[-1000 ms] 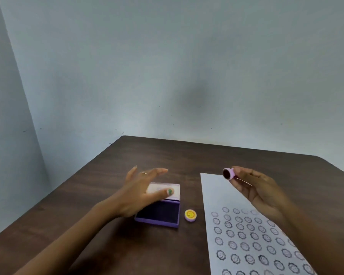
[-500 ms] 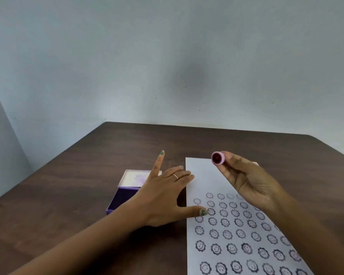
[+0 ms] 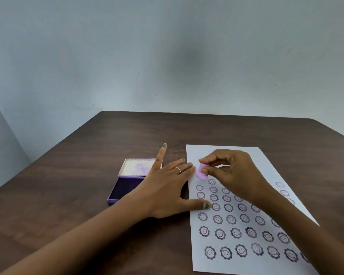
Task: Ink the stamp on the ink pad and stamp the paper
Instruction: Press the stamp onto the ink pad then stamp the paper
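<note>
The right hand (image 3: 232, 173) pinches the small lilac stamp (image 3: 201, 174) between thumb and fingertips, holding it face down at the upper left part of the paper (image 3: 246, 195), just above the top row of prints; whether the stamp's face is actually touching the sheet is hard to tell from this angle. The left hand (image 3: 167, 187) grasps nothing: it lies flat and spread, its thumb tip and two fingertips pressing the left edge of the paper, its index finger pointing away over the desk (image 3: 68, 175). A thin ring (image 3: 178, 169) sits on one finger, and the nails are painted green. The paper carries rows of round smiling-face prints (image 3: 235, 233). Left of the paper, partly under the left wrist, the purple ink pad (image 3: 125, 187) sits open, its pale stained lid (image 3: 137, 167) folded back.
</note>
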Tool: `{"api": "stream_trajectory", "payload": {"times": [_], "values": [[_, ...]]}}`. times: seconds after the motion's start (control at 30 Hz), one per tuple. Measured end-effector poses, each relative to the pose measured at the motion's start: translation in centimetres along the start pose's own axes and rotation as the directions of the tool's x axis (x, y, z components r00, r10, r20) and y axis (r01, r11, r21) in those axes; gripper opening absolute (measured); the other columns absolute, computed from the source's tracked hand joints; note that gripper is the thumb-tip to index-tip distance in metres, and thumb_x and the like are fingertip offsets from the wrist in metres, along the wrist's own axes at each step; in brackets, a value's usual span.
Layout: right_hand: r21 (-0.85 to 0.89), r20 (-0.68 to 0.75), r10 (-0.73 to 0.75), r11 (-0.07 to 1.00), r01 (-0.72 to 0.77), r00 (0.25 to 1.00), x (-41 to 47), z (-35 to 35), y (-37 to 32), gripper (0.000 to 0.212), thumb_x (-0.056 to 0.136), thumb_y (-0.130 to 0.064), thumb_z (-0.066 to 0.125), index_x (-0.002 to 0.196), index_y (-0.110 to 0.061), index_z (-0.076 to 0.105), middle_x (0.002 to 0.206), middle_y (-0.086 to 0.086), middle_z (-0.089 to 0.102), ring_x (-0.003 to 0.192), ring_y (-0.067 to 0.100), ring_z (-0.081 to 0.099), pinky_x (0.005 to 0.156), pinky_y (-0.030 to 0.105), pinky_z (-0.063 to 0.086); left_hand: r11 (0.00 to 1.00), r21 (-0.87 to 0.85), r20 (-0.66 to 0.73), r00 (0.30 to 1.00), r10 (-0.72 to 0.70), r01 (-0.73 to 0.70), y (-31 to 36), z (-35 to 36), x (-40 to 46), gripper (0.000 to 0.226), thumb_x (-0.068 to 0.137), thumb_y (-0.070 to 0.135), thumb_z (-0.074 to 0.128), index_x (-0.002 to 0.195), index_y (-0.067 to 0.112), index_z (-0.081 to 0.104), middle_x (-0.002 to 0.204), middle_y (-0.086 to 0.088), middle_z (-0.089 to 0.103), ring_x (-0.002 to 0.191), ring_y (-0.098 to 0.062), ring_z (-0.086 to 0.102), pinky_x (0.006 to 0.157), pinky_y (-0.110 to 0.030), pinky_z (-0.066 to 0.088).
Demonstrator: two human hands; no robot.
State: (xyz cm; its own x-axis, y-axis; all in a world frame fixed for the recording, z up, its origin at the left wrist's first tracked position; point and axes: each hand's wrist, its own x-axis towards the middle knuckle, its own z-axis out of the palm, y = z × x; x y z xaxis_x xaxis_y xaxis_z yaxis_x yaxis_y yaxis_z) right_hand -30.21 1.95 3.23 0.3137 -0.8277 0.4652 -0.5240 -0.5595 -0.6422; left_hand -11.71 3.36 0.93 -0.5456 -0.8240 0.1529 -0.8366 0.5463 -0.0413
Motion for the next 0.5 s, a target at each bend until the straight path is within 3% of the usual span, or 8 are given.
{"api": "stream_trajectory", "payload": {"times": [0.5], "values": [[-0.095, 0.031, -0.042, 0.995, 0.045, 0.999, -0.06, 0.47, 0.18, 0.018, 0.075, -0.011, 0.071, 0.093, -0.011, 0.070, 0.090, 0.004, 0.071, 0.079, 0.009, 0.064, 0.076, 0.007, 0.048, 1.000, 0.007, 0.029, 1.000, 0.007, -0.007, 0.15, -0.15, 0.02, 0.099, 0.071, 0.084, 0.010, 0.150, 0.024, 0.008, 0.159, 0.003, 0.016, 0.146, -0.011, 0.007, 0.101, -0.041, -0.037]]}}
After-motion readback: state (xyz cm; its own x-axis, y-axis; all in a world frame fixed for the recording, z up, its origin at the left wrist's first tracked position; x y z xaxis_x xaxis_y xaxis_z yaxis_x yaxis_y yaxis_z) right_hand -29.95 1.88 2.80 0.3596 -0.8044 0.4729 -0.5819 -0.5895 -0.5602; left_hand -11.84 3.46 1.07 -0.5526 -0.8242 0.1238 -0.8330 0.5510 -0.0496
